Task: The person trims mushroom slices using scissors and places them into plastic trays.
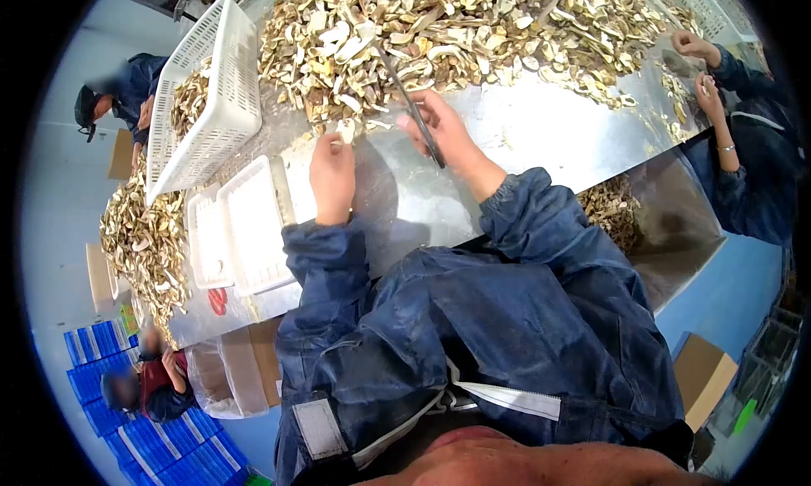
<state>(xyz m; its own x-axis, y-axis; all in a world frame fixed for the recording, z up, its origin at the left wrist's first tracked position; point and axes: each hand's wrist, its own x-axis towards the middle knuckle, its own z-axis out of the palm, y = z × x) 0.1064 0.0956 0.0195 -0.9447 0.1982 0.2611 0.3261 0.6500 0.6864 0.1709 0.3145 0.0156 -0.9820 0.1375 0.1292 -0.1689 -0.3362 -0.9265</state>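
Note:
My left hand (334, 172) is closed, with a small pale slice of dried mushroom (347, 130) between thumb and fingers. It is just above the metal table (507, 140), at the near edge of a big heap of dried mushroom slices (456, 30). To its right, my right hand (443, 135) grips a long, thin, dark metal tool (418, 119). The tool slants up and left, its far end over the heap; whether it is a knife or tweezers I cannot make out.
Left of my hands are two white trays (253, 224) and a tilted white basket (211, 106) with mushroom slices. Another heap (148, 233) covers the table's left end. Co-workers (743, 140) are at the right and left. A lined box (676, 224) of pieces stands below the right edge.

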